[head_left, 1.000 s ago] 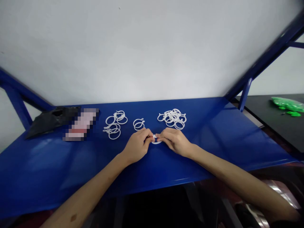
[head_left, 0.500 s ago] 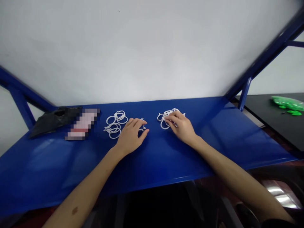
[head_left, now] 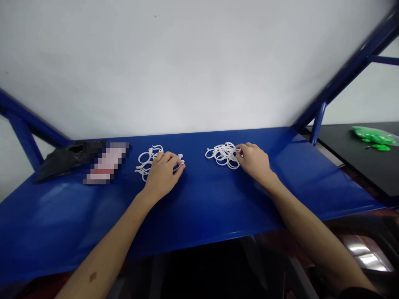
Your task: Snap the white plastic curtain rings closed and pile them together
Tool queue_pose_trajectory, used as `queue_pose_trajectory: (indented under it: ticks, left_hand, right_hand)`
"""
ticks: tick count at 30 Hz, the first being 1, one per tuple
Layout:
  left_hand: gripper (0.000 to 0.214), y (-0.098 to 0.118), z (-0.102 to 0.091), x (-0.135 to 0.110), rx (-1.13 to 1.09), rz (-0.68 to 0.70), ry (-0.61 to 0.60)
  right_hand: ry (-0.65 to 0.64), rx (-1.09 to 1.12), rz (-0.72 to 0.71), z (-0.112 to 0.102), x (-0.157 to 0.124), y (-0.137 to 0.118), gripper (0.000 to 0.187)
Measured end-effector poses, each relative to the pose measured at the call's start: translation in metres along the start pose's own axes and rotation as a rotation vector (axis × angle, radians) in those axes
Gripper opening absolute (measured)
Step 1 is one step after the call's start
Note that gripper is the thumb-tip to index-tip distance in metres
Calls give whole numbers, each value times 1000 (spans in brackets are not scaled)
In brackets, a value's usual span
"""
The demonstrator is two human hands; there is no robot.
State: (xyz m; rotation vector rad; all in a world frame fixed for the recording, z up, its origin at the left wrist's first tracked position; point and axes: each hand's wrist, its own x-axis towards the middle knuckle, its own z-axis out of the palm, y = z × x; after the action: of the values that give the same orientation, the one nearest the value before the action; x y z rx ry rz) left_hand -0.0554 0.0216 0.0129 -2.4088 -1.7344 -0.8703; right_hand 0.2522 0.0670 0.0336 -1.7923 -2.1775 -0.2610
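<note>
My left hand (head_left: pixel 162 176) is over the left group of white plastic rings (head_left: pixel 144 158), which have small loops like curtain rings. Its thumb and forefinger close on a white ring (head_left: pixel 179 167) at the right side of that group, and the palm hides part of the others. Farther right lies a heap of overlapping white rings (head_left: pixel 222 154). My right hand (head_left: pixel 254 161) is at this heap's right edge, fingers curled and thumb against a ring there. Its fingertips are partly hidden.
A dark plastic bag (head_left: pixel 60 160) and a blurred pinkish packet (head_left: pixel 104 164) lie left on the blue table (head_left: pixel 199 211). Blue frame bars (head_left: pixel 318 122) rise at both sides before a pale wall. On a black table at right is a green bag (head_left: pixel 372 136).
My right hand has shifted right across the heap, uncovering more of its rings. My left hand has moved slightly left, and its thumb and forefinger have closed on a ring.
</note>
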Motion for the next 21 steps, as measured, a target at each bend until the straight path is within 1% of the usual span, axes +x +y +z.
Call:
queue_pose_trajectory:
  ticks: [5,8,10,12,14,16,18,21]
  left_hand:
    - [17,0,-5,1,45,-20,87]
    - [14,3,-7,1,28,-23,139]
    - [12,8,-8,2,-18,-28,164]
    - [11,13,-11,2,-82,-39,174]
    - [13,18,-13,2,-161,-67,156]
    - [18,22,-15,2,-271,-128,111]
    - [25,24,-14,1,-416,-205,46]
    - [32,25,-11,-2,-650,-290,-55]
  right_hand:
    - [10,-7,19,-4,-1,-1,26]
    - [46,9,2,-4,-2,-3,25]
    - [95,38,-38,-4,-2,-5,26]
    - [138,97,-120,-3,-4,-9,27]
    - [154,190,-233,-1,-7,-15,28]
    - [139,303,-346,1,-11,-24,27]
    - [94,412,-441,4,-16,-33,28]
    - [-9,539,-523,5,-24,-47,31]
